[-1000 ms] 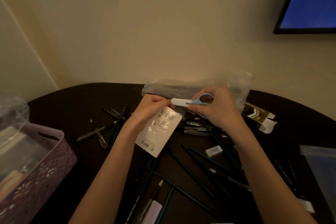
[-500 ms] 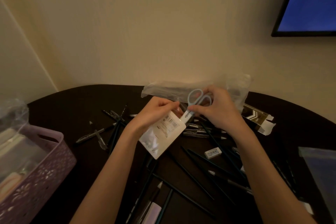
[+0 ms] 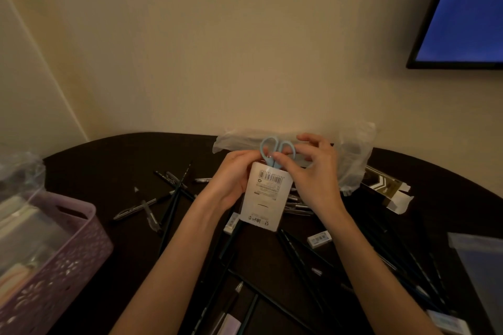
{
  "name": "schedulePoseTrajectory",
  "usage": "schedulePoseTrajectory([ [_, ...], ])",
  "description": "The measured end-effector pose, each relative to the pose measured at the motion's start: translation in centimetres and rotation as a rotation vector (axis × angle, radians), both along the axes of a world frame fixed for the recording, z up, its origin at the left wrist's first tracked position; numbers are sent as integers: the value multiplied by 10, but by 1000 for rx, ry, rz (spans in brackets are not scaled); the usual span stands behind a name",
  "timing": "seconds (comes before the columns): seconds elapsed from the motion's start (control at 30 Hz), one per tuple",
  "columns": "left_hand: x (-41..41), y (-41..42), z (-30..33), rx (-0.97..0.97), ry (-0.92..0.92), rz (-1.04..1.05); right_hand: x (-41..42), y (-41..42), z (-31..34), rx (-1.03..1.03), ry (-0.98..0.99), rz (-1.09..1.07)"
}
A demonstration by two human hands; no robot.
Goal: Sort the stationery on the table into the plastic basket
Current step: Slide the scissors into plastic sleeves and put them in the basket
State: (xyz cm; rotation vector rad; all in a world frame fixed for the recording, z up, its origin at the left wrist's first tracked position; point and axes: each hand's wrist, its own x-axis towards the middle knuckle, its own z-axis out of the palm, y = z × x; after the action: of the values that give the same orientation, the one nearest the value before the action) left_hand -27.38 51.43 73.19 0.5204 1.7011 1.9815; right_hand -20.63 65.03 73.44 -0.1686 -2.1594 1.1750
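Lower centre of the frame: dark pencils [image 3: 275, 304] and pens lie crossed over one another on the dark table [image 3: 114, 166], with a white eraser [image 3: 319, 239] just right of centre; loose and overlapping, they probably leave little bare surface for setting anything down between the forearms. Lower left: the purple plastic basket [image 3: 62, 258] stands at the table's near-left edge, its rim open upward and flat packets already inside, so a path leftward from the hands looks clear of all but the low pens [image 3: 141, 207]. Centre: the left hand [image 3: 234, 179] is closed around the left edge of a white packaging sleeve [image 3: 265, 196], holding it upright with the barcode facing the camera, apparently so its top opening stays presented. The right hand [image 3: 313, 171] pinches the pale blue scissors [image 3: 276, 151] at the handle loops with thumb and forefinger, remaining fingers spread above; the blades are hidden inside the sleeve and only the loops stand out of the top, consistent with seating the scissors in their pack before it goes into the basket. Just behind the hands: a crumpled clear plastic bag [image 3: 353, 160] and, at right, an opened gold-and-white carton [image 3: 386, 187], both near the table's far curved edge. Upper right: a dark-framed blue screen [image 3: 468, 16] on the wall, well clear of the work
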Motion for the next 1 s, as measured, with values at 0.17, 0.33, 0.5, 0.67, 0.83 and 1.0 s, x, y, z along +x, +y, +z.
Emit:
schedulePoseTrajectory([
  [0.17,-2,-1,-1,52,-85,1,-3,4,-1,10,-101,84],
  [0.33,-3,1,-3,66,-130,16,-3,8,1,108,-104,129],
  [0.5,-4,2,-4,60,-160,24,-1,8,2,85,-46,169],
  [0.67,-3,1,-3,82,-153,50,-1,11,2,-92,18,179],
  [0.83,-3,-1,4,161,-128,43,-1,20,4,-121,-154,211],
  [1.0,-2,-2,9,163,-34,80,-2,21,2,-74,-165,245],
])
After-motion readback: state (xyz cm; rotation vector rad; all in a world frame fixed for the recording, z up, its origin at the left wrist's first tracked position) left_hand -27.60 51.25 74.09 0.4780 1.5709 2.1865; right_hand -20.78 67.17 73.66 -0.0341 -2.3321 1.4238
